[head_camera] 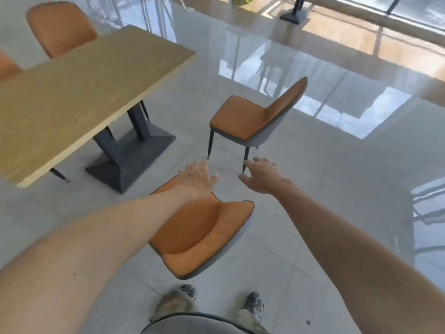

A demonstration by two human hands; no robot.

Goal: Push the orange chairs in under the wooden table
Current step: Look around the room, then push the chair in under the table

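Glossy tile floor [313, 165]; both hands' grip loose above unbranded orange chair [204, 237]

Bright daylight came from the windows [419, 13] at upper right, glaring off the glossy tiled floor [313, 165], while the soft, compressed picture bowed toward its edges.

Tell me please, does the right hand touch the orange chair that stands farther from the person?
Apart. In the head view the open right hand hangs in the air, and grey floor shows between its fingertips and the far orange chair.
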